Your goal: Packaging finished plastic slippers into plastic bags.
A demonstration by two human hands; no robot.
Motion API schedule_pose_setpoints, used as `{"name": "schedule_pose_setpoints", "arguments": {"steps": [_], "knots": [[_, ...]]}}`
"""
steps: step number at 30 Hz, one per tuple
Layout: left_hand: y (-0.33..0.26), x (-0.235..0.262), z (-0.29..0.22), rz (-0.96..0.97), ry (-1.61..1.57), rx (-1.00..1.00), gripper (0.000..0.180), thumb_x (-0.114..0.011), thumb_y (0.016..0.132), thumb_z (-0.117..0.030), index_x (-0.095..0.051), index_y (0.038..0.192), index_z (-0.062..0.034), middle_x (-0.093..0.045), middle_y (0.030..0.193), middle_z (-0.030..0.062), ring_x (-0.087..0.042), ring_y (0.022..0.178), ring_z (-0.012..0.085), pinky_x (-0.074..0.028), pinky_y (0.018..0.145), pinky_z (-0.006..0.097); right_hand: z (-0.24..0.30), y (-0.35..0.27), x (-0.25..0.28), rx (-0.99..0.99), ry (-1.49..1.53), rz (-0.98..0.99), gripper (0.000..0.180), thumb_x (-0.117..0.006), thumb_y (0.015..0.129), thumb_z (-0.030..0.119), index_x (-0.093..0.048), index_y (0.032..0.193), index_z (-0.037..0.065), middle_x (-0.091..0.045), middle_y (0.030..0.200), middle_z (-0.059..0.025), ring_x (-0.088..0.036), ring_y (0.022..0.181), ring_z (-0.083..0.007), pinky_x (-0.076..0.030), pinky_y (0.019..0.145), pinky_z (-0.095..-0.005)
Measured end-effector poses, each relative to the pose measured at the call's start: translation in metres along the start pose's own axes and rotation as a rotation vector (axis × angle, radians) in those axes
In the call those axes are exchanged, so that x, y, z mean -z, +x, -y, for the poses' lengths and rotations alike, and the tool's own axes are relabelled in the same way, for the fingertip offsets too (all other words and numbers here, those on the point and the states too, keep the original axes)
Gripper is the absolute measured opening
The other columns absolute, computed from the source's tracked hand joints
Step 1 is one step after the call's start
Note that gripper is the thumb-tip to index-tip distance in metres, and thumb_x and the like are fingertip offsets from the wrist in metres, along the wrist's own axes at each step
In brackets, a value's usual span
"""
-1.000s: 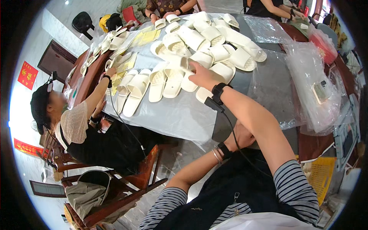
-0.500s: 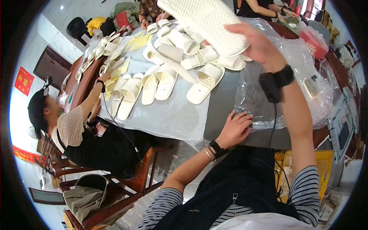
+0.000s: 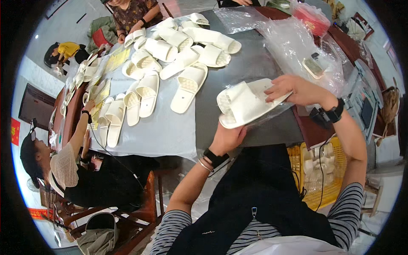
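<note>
In front of me, low over the near table edge, is a white slide slipper [image 3: 246, 106], tilted with its strap upward; a second pale sole seems to lie behind it. My left hand [image 3: 227, 138] grips the toe end from below, thumb along the side. My right hand [image 3: 293, 90] holds the heel end, its fingers bent over the footbed. Left of these, a single white slipper [image 3: 189, 87] lies on the table, with a pair of slippers [image 3: 146, 95] beside it. Several more slippers [image 3: 170, 38] are heaped further back.
White sheeting [image 3: 165, 131] covers the table's left part. Clear plastic film [image 3: 280, 40] lies at the right, near a red bag [image 3: 312, 19]. A yellow crate [image 3: 318, 187] with wrapped items stands below the edge. A seated co-worker [image 3: 63, 170] reaches toward slippers at the left; another person [image 3: 134, 17] stands behind.
My right hand has brought the slipper down from high above the table. My left hand has left the table edge and taken its toe end. The view has shifted to the right.
</note>
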State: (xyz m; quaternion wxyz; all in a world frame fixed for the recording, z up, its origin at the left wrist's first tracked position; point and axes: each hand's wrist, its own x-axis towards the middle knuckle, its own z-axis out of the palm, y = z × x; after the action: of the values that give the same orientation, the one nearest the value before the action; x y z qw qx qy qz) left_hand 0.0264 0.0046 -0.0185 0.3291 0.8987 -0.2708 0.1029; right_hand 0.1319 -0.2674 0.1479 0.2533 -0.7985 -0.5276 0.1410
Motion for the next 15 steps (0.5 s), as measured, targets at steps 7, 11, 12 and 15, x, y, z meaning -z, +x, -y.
{"name": "schedule_pose_setpoints", "arguments": {"steps": [7, 11, 12, 15], "knots": [[-0.003, -0.002, -0.001, 0.103, 0.288, -0.012, 0.048, -0.057, 0.091, -0.024, -0.053, 0.139, -0.0153, -0.048, 0.148, 0.0069, -0.043, 0.137, 0.0263, -0.024, 0.113, 0.061, -0.023, -0.038, -0.049, -0.28, -0.442, -0.129, 0.058, -0.067, 0.069, -0.003, -0.071, 0.12, 0.025, -0.064, 0.132, -0.0035, -0.047, 0.132, -0.0265, -0.039, 0.106, -0.0436], [-0.004, 0.0, -0.004, 0.108, 0.281, -0.024, 0.051, -0.054, 0.093, -0.023, -0.049, 0.144, -0.0159, -0.042, 0.154, 0.0057, -0.041, 0.139, 0.0259, -0.024, 0.113, 0.062, 0.004, -0.015, -0.04, -0.535, 0.394, -0.091, 0.066, -0.073, 0.079, 0.014, -0.052, 0.142, 0.011, -0.064, 0.128, -0.0138, -0.055, 0.124, -0.0257, -0.045, 0.1, -0.0377], [-0.004, 0.0, -0.005, 0.114, 0.284, -0.019, 0.051, -0.054, 0.094, -0.023, -0.049, 0.144, -0.0161, -0.042, 0.153, 0.0053, -0.041, 0.139, 0.0259, -0.024, 0.113, 0.062, 0.005, -0.006, -0.044, -0.533, 0.397, -0.092, 0.066, -0.073, 0.079, 0.014, -0.052, 0.142, 0.011, -0.064, 0.128, -0.0138, -0.055, 0.124, -0.0257, -0.045, 0.1, -0.0377], [0.0, 0.002, -0.007, 0.117, 0.3, -0.03, 0.05, -0.053, 0.094, -0.023, -0.049, 0.144, -0.016, -0.043, 0.153, 0.0051, -0.041, 0.139, 0.0261, -0.024, 0.113, 0.061, -0.01, 0.02, -0.064, -0.626, 0.334, 0.034, 0.066, -0.069, 0.091, 0.03, -0.042, 0.145, 0.001, -0.064, 0.124, -0.0186, -0.062, 0.112, -0.0245, -0.048, 0.094, -0.0335]]}}
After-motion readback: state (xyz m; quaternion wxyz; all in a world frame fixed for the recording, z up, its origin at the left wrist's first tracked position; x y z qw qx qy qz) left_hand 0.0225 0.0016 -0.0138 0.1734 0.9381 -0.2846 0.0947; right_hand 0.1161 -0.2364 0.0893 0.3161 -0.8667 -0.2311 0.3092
